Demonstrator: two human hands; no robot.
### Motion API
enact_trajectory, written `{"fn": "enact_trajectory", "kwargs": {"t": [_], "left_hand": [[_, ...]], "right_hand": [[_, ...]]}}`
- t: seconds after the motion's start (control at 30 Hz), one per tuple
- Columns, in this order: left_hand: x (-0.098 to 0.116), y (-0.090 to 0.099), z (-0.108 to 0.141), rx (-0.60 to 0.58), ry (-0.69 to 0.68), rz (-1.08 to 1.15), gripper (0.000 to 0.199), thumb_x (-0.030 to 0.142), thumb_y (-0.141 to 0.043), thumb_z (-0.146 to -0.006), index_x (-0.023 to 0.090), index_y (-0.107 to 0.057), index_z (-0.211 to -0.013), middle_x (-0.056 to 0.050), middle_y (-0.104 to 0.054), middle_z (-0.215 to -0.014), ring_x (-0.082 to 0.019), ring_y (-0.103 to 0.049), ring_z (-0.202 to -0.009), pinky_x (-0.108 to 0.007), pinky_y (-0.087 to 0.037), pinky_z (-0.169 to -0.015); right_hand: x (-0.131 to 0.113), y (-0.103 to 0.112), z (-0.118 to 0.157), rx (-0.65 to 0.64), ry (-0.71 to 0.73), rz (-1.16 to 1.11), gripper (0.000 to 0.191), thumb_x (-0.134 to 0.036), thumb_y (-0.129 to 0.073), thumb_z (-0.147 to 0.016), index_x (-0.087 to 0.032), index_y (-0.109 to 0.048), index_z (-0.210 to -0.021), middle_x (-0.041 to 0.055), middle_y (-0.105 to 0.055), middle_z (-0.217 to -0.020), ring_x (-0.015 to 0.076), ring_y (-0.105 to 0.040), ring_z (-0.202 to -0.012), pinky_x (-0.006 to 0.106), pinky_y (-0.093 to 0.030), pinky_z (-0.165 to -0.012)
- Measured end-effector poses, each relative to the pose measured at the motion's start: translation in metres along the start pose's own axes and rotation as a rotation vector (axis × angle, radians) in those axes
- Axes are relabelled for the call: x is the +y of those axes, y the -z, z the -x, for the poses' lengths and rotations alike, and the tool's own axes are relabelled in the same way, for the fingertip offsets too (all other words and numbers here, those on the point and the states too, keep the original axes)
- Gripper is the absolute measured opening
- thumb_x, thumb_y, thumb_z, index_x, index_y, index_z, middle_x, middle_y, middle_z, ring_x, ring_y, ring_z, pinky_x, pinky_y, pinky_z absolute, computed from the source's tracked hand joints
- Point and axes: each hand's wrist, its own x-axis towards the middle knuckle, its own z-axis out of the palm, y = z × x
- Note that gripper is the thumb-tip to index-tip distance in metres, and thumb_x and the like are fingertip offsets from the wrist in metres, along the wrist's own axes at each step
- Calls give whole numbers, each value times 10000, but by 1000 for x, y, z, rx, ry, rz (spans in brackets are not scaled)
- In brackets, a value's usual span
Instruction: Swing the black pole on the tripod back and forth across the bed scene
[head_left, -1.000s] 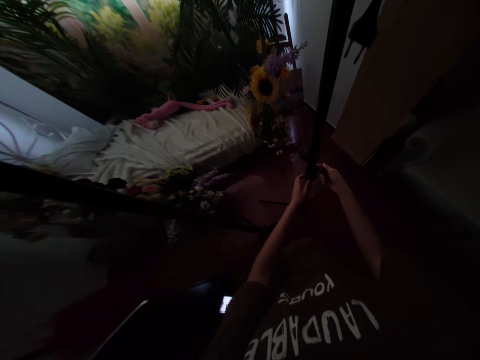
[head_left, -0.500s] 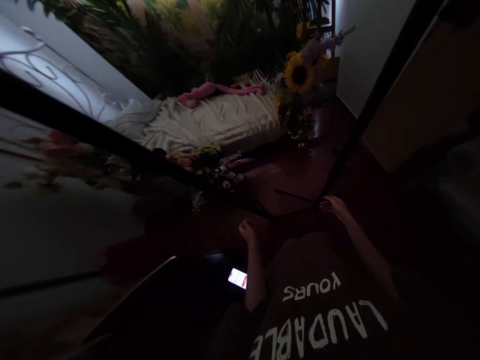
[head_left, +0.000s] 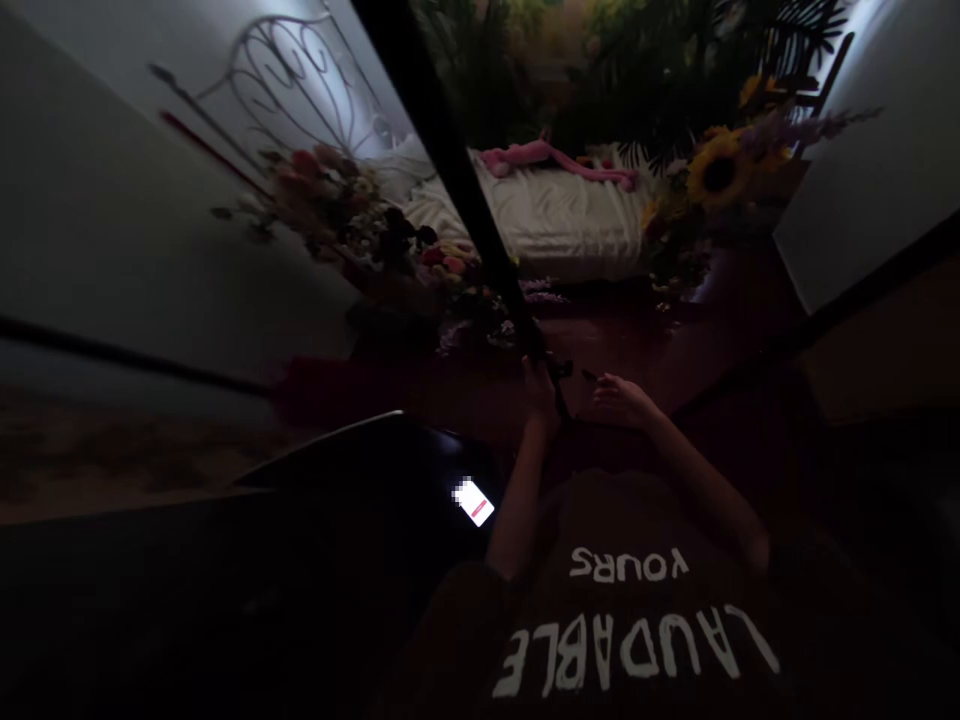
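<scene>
The light is dim and details are faint. A black stand pole (head_left: 480,215) runs from the top of the view down to a dark joint in front of me. My left hand (head_left: 538,390) is closed around its lower part, just beside the joint (head_left: 559,368). To the right of the pole, my right hand (head_left: 622,395) has its fingers curled. A short dark rod end (head_left: 589,375) pokes out by its fingertips; the rest of what it may hold is lost in shadow.
A lit phone (head_left: 476,503) lies on a black glossy surface (head_left: 360,450) at my left. Ahead, a cream-draped bench (head_left: 570,225) bears a pink plush toy (head_left: 525,155). Sunflowers (head_left: 716,172) and other flowers (head_left: 307,190) flank it. Another dark pole (head_left: 862,300) slants at right.
The view has turned left. My left hand has moved up onto the pole, which now stands steeper. My right hand has come away from the right pole, closer to my left hand.
</scene>
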Motion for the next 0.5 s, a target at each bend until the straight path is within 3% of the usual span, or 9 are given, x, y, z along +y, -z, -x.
{"fn": "enact_trajectory", "kwargs": {"t": [0.23, 0.37, 0.5], "left_hand": [[-20, -11, -15, 36, -44, -102, 626, 609, -414, -893, 90, -506, -1231, -224, -615, -1183, -231, -614, -1092, -314, -472, -935], [-31, -16, -19, 37, -102, -136, 603, 603, -408, -898, 121, -511, -1247, -196, -624, -1160, -224, -621, -1058, -317, -484, -903], [-38, -19, -23, 59, -123, -142, 541, 568, -375, -924, 163, -520, -1252, -152, -648, -1077, -211, -642, -968, -322, -499, -860]], "right_hand": [[-25, -52, -19, -299, -293, -265, 344, -374, -379, -1002, -186, -509, -746, -27, -553, -545, 65, -551, -468, 127, -468, -455], [-34, -53, -22, -382, -429, -318, 414, -419, -337, -1008, -207, -426, -664, -57, -454, -459, 48, -467, -382, 96, -403, -372], [-38, -48, -30, -471, -511, -317, 434, -462, -293, -1004, -202, -442, -690, -60, -462, -466, 45, -437, -366, 89, -364, -336]]}}
